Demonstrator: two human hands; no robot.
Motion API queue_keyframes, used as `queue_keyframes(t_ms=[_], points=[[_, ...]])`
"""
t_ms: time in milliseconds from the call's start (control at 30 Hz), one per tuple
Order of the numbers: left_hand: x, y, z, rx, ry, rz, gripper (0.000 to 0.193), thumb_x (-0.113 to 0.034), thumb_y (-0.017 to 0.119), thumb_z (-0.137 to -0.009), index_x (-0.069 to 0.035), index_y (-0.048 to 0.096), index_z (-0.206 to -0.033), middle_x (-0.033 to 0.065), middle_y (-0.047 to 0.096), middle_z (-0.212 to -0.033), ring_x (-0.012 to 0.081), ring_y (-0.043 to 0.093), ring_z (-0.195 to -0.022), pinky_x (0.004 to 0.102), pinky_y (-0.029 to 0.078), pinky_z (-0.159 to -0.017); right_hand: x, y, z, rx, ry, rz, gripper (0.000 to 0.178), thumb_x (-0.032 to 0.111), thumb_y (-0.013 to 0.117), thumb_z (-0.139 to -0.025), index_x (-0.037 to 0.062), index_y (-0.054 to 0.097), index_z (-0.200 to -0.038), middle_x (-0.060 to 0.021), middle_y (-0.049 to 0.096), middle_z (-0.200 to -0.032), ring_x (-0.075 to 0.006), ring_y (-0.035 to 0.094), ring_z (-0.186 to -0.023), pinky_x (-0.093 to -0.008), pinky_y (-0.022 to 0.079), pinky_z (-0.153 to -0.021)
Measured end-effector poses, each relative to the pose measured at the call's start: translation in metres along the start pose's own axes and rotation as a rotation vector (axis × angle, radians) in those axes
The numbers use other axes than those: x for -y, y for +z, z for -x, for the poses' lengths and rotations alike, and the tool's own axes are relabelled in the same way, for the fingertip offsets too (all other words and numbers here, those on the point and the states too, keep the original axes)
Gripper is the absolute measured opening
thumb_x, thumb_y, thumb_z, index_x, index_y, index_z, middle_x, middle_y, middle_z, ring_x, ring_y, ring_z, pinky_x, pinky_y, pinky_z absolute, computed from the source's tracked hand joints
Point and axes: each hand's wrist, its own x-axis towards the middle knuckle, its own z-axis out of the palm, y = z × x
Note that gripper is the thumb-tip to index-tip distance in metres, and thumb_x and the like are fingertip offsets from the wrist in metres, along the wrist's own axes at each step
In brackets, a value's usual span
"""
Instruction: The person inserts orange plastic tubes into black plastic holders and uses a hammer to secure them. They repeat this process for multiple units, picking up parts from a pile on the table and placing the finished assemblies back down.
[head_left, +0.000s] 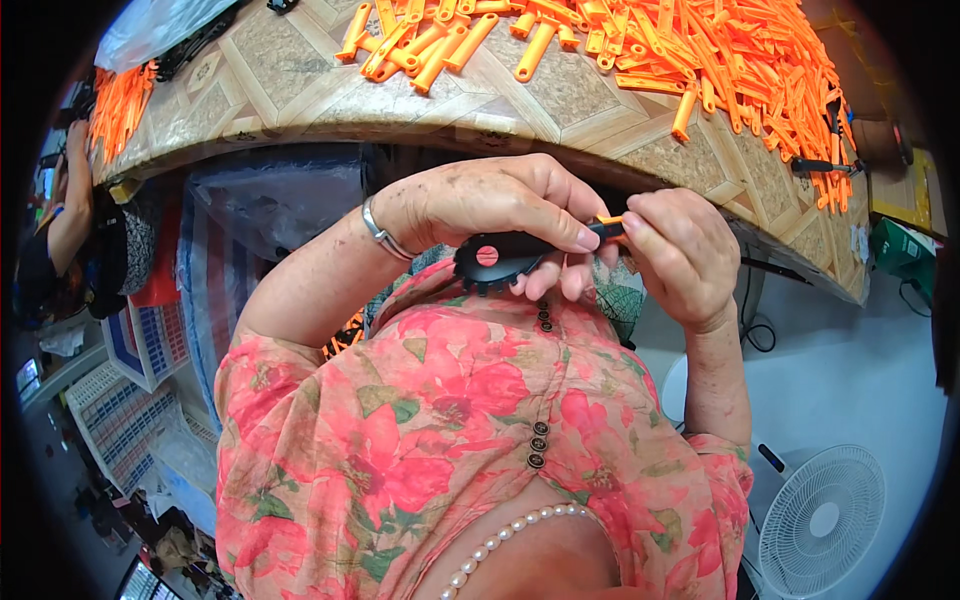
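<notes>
Close to the table's front edge, my left hand (525,200) is closed on a black toothed piece (512,258). The piece has a rounded head with a round hole and small teeth along its lower rim, and narrows to a neck toward the right. At that neck, the fingertips of my right hand (680,250) pinch a small orange plastic part (607,219). Most of this part is hidden by my fingers, so I cannot tell how far it sits on the neck. Both hands meet in front of my chest, above my lap.
On the patterned table (290,90) lie loose orange handles (538,50) and a large orange pile (720,50). A black tool (825,167) rests at its right end. Another person's arm (70,215) shows far left. Plastic baskets (125,420) and a white fan (825,518) stand lower down.
</notes>
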Motion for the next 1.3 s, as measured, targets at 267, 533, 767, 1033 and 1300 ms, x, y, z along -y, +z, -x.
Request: queue_keyframes(t_ms=[267,533,767,1033,1300], points=[[0.005,-0.002,-0.002,-0.143,-0.054,-0.215,0.021,-0.016,0.053,-0.102,0.003,0.059,-0.109,0.0055,0.065,-0.075,0.009,0.063,-0.061,0.0221,0.053,-0.057,-0.001,0.004,-0.003,0.089,0.413,-0.466,0.025,-0.001,0.077,-0.072,0.0031,0.066,-0.093,-0.0105,0.066,-0.087,-0.027,0.066,-0.079,-0.0354,0.054,-0.07],[0.012,0.003,-0.003,-0.313,0.01,-0.444,0.021,-0.018,0.054,-0.102,-0.001,0.059,-0.113,0.0023,0.065,-0.083,0.0077,0.064,-0.065,0.0235,0.055,-0.058,-0.006,-0.003,-0.021,0.389,0.604,-0.405,0.01,0.009,0.071,-0.079,0.0035,0.064,-0.083,-0.0125,0.063,-0.077,-0.0311,0.064,-0.072,-0.0408,0.05,-0.066],[0.001,0.001,0.003,-0.281,0.051,-0.835,0.022,-0.013,0.052,-0.101,0.002,0.055,-0.117,0.0104,0.066,-0.082,0.0153,0.07,-0.071,0.0291,0.059,-0.063,-0.007,0.001,-0.027,0.456,0.653,-0.489,0.011,0.009,0.07,-0.081,0.0019,0.063,-0.086,-0.014,0.065,-0.075,-0.0322,0.066,-0.072,-0.0413,0.051,-0.066],[0.015,0.001,0.006,-0.375,0.149,-0.896,0.02,-0.006,0.053,-0.097,0.003,0.055,-0.115,0.0134,0.066,-0.08,0.0192,0.072,-0.071,0.0326,0.058,-0.062,-0.005,0.008,-0.035,0.518,0.772,-0.551,0.014,0.009,0.066,-0.079,-0.0005,0.061,-0.087,-0.0164,0.067,-0.074,-0.0332,0.069,-0.072,-0.0418,0.053,-0.066],[0.035,-0.004,0.004,-0.468,0.282,-1.05,0.02,0.002,0.057,-0.089,0.005,0.061,-0.108,0.0195,0.065,-0.081,0.0267,0.071,-0.069,0.0373,0.054,-0.061,0.004,0.027,-0.03,0.488,0.618,-0.4,0.014,0.013,0.062,-0.075,0.0026,0.057,-0.083,-0.0151,0.061,-0.068,-0.0358,0.064,-0.07,-0.0468,0.05,-0.063]])
